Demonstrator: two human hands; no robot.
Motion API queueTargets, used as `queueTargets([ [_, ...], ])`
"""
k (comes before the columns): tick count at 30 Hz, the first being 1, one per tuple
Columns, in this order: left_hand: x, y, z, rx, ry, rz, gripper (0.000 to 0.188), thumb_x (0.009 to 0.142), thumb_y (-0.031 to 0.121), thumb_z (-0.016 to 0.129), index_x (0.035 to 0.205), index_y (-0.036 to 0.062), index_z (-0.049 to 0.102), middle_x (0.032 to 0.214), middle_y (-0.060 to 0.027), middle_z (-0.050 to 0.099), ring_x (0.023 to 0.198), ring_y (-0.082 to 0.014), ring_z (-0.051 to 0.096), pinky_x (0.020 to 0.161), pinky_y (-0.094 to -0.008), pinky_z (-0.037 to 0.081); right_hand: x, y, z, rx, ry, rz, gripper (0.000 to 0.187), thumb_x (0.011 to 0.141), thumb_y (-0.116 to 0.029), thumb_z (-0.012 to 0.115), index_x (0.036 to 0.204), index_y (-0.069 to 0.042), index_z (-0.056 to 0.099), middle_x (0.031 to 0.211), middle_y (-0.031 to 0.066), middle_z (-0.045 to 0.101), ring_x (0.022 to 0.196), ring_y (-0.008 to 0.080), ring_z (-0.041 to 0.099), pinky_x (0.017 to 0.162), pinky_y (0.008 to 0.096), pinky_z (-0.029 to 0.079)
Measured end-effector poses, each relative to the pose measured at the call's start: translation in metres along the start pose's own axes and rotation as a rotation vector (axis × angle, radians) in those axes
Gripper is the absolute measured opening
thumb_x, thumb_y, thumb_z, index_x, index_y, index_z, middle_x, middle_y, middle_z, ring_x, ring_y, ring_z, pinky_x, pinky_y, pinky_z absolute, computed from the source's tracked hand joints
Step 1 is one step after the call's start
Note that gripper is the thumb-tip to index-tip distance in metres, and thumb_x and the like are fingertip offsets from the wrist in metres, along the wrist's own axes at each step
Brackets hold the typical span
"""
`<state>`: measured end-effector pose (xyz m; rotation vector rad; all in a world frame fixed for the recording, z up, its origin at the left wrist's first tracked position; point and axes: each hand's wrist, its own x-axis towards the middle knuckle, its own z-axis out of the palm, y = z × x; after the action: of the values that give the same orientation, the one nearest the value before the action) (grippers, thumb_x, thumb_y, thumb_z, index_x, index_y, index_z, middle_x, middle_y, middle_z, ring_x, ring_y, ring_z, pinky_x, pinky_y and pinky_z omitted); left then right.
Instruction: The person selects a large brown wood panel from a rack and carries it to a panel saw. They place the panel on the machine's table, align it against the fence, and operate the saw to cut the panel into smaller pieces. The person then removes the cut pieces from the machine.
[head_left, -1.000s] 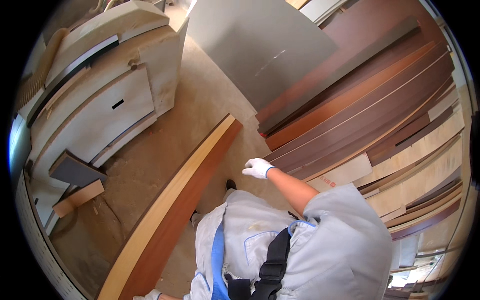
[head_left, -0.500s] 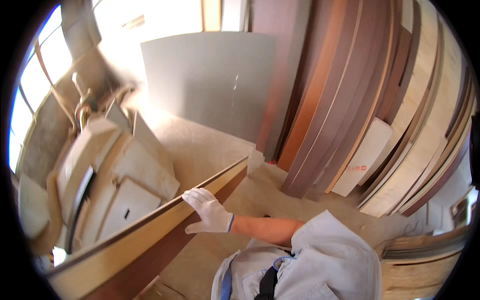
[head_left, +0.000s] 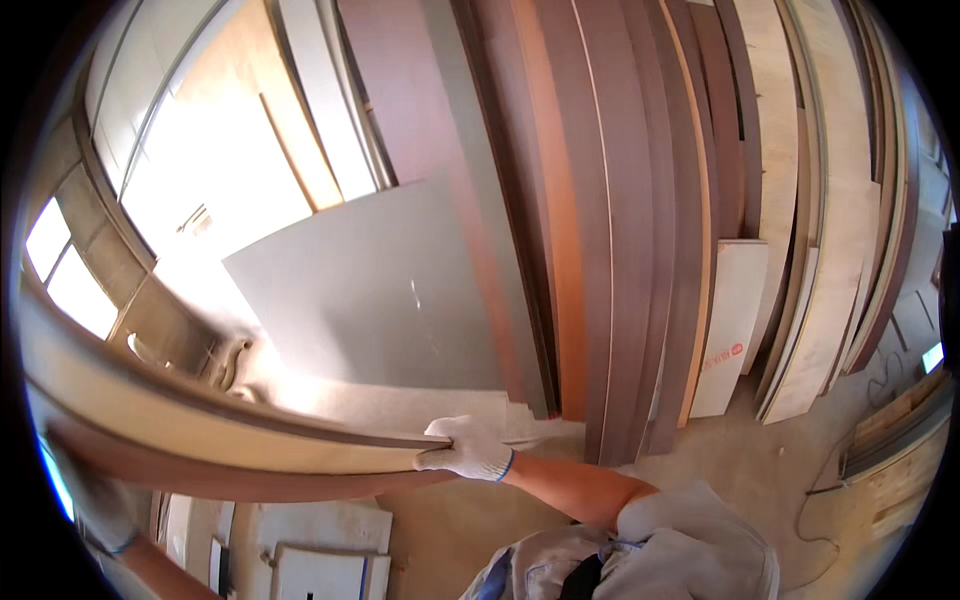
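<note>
Long wooden board, pale along one strip and brown on the face below it, is off the floor in the head view, the only view. It runs from in front of the person out to the left rim, where its far end cannot be made out. The right hand, gloved, is closed around the near end, pinching it between thumb and fingers. The left hand, also gloved, is at the underside near the left rim; it is too blurred to tell whether its fingers are spread or gripping.

As for progress, picking up appears done and the carry looks to be partway through. Setting the board down is not yet done: it lies apart from the row of tall boards standing to the right, and it crosses in front of the large grey panel. Pale panels show below it.
</note>
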<state>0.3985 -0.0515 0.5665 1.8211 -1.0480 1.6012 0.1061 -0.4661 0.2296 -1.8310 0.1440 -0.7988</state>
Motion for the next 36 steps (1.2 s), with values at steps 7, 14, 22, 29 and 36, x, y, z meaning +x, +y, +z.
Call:
queueTargets([
  [7, -0.143, 0.199, 0.225, -1.323, -0.629, -0.587, 0.067, 0.097, 0.038, 0.075, 0.144, -0.0044, 0.053, 0.137, -0.0066, 0.058, 0.125, -0.0197, 0.053, 0.11, -0.0393, 0.042, 0.068, 0.05, -0.053, 0.186, 0.187, 0.164, 0.037, 0.089, -0.033, 0.083, 0.099, 0.001, 0.073, 0.081, 0.0062, 0.067, 0.082, 0.0136, 0.061, 0.076, 0.0363, 0.051],
  [14, -0.151, 0.272, 0.338, -1.578, -0.517, -0.72, 0.06, 0.09, 0.038, 0.081, 0.127, -0.0055, 0.064, 0.122, -0.0078, 0.066, 0.113, -0.0191, 0.059, 0.101, -0.0387, 0.048, 0.095, 0.09, -0.141, 0.018, 0.548, 0.086, 0.079, 0.081, -0.035, 0.086, 0.143, -0.001, 0.053, 0.128, 0.0154, 0.063, 0.115, 0.023, 0.062, 0.1, 0.038, 0.051],
  [22, -0.142, 0.291, 0.406, -1.637, -0.487, -0.842, 0.05, 0.091, 0.028, 0.076, 0.126, -0.0054, 0.063, 0.12, -0.0094, 0.067, 0.109, -0.0198, 0.061, 0.096, -0.0381, 0.05, 0.114, 0.119, -0.357, -1.133, 1.229, 0.451, 0.141, 0.06, -0.061, 0.094, 0.162, 0.005, 0.021, 0.166, 0.0293, 0.03, 0.153, 0.0464, 0.03, 0.125, 0.0597, 0.026],
  [29, -0.148, 0.283, 0.419, -1.555, -0.361, -0.915, 0.06, 0.098, 0.032, 0.074, 0.144, -0.0026, 0.055, 0.133, -0.0124, 0.066, 0.118, -0.0253, 0.063, 0.102, -0.0408, 0.052, 0.129, 0.122, -0.451, -1.101, 1.24, 0.686, 0.153, 0.054, -0.065, 0.095, 0.164, 0.004, 0.015, 0.169, 0.0303, 0.021, 0.158, 0.0488, 0.017, 0.128, 0.0574, 0.018],
  [36, -0.14, 0.281, 0.413, -1.477, -0.409, -0.937, 0.053, 0.099, 0.028, 0.073, 0.141, -0.0024, 0.059, 0.129, -0.011, 0.068, 0.117, -0.0229, 0.064, 0.103, -0.04, 0.051, 0.121, 0.119, -0.467, -1.059, 1.303, 0.534, 0.149, 0.05, -0.05, 0.101, 0.163, 0.005, 0.021, 0.166, 0.0303, 0.029, 0.154, 0.0463, 0.029, 0.125, 0.0534, 0.03],
])
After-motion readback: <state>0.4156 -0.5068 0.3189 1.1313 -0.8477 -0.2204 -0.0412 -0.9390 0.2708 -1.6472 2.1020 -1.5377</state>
